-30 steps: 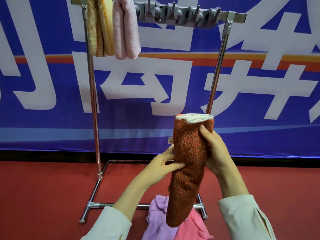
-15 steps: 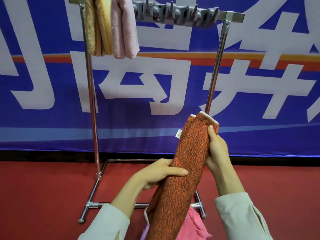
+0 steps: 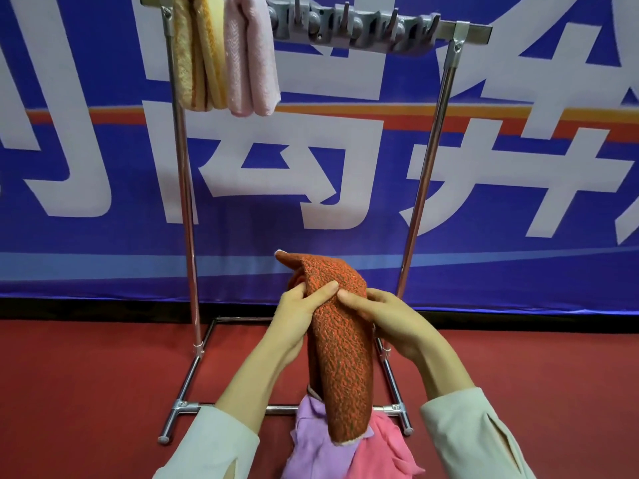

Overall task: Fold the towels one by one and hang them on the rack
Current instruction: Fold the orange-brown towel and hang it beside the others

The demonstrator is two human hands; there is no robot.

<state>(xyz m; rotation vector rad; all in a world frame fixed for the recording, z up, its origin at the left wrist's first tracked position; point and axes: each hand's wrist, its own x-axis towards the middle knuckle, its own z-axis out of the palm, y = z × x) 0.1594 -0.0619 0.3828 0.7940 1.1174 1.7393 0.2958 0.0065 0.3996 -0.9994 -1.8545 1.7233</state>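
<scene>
An orange-red towel (image 3: 340, 357), folded into a long strip, hangs in front of me with its upper end bent over. My left hand (image 3: 299, 316) grips it from the left near the bend, thumb on the front. My right hand (image 3: 387, 319) grips it from the right at the same height. The metal rack (image 3: 420, 188) stands behind, its top bar (image 3: 466, 27) near the upper edge. A yellow-orange towel (image 3: 197, 57) and a pale pink towel (image 3: 250, 57) hang folded at the bar's left end.
Grey hooks (image 3: 352, 25) fill the middle of the bar. A lilac towel (image 3: 314, 440) and a bright pink towel (image 3: 383, 447) lie heaped on the red floor (image 3: 86, 392) by the rack's base. A blue banner (image 3: 311, 174) covers the wall behind.
The towel went from upright to tilted, and its top end is now folded over and lower. My left hand moved up to the bend, beside my right hand.
</scene>
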